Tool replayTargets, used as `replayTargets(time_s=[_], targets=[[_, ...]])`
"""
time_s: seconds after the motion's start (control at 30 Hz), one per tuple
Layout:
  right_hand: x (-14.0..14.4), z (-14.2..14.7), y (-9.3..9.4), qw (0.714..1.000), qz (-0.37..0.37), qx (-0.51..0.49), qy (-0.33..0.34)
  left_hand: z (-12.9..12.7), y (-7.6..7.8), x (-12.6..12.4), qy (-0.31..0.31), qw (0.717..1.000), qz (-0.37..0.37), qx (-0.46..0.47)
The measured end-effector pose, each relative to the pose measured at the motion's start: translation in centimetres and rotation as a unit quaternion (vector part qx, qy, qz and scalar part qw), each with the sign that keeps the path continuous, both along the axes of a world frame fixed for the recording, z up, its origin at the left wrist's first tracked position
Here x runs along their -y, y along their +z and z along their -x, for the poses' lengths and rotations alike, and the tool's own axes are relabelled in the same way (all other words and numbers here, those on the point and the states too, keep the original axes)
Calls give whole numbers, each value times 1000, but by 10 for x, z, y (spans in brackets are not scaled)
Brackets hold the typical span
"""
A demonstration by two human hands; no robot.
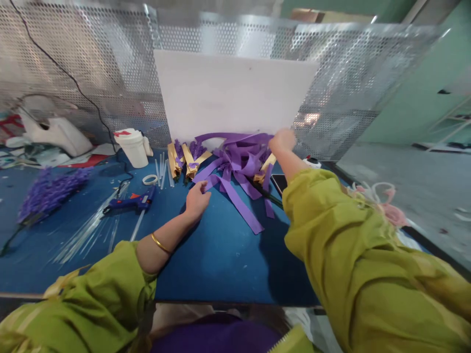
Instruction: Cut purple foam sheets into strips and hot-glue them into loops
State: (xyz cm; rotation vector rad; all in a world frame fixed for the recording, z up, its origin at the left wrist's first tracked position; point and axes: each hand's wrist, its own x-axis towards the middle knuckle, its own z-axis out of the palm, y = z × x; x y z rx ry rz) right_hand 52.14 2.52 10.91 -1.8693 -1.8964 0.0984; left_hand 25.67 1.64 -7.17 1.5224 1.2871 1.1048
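Observation:
A tangled heap of purple ribbon strips [239,159] lies on the blue table [228,269] in front of me. My left hand [197,201] is at the near left of the heap, thumb and fingers closed on the end of one purple ribbon. Reaching to the far right side, my right hand [282,142] is slightly blurred, its fingers closed at a purple ribbon; the fingertips are partly hidden. Small lavender bunches in tan paper, one on the left [174,164] and another beside it [192,162], stand left of the heap. A third tan-wrapped bunch [262,174] is partly covered by ribbon.
A blue glue gun [132,201], glue sticks [162,169], a tape roll [149,180], a white cup [133,149] and clear strips [90,228] lie left. Further left is a purple flower spray [51,193]. A phone [279,183] is right; a white board [235,95] stands behind.

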Motion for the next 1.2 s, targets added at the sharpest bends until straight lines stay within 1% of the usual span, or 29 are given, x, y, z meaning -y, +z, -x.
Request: replayTargets(time_s=[0.07,0.1,0.13,0.17,0.23,0.27,0.33,0.4,0.47,0.57,0.67,0.77,0.87,0.93,1.0,1.03,1.07,1.1,1.13,1.17,1.2], targets=[[16,10,-11,993,-54,65,-79,1,-5,-7,-1,999,-4,-34],[25,20,-21,988,-64,94,-100,1,-7,-9,-1,999,-6,-48],[34,33,-33,987,-58,118,-98,1,-8,-11,0,998,-8,-61],[45,47,-46,986,-43,140,-79,1,-9,-12,0,997,-12,-74],[64,76,-76,984,14,177,-21,0,-8,-11,1,994,-29,-101],[73,89,-91,981,38,192,-6,0,-7,-10,1,992,-43,-115],[87,108,-113,973,70,219,-6,0,-1,-6,0,986,-87,-144],[95,116,-125,967,85,237,-23,3,9,-1,-7,973,-153,-170],[99,115,-126,964,95,245,-30,5,21,5,-29,954,-227,-193],[105,107,-121,965,101,241,-24,6,37,8,-92,918,-309,-231],[115,100,-120,970,103,220,-26,0,47,4,-170,883,-340,-276],[126,96,-117,978,102,181,-28,-6,56,-2,-235,854,-342,-314],[142,90,-100,988,103,116,-13,-1,68,-2,-288,835,-320,-343],[157,83,-83,990,127,60,18,12,80,2,-321,828,-295,-353],[175,75,-69,985,163,-8,55,31,92,11,-346,826,-272,-351],[183,72,-64,977,188,-65,80,43,98,16,-357,826,-260,-350],[190,68,-62,956,220,-164,105,54,103,22,-374,826,-238,-348],[195,66,-62,930,247,-245,118,65,107,28,-400,835,-175,-335],[198,65,-64,904,266,-312,121,75,110,34,-392,853,-124,-321],[199,64,-69,886,275,-355,116,84,111,40,-379,865,-84,-317],[198,64,-74,880,278,-369,108,92,111,46,-354,877,-64,-318]])
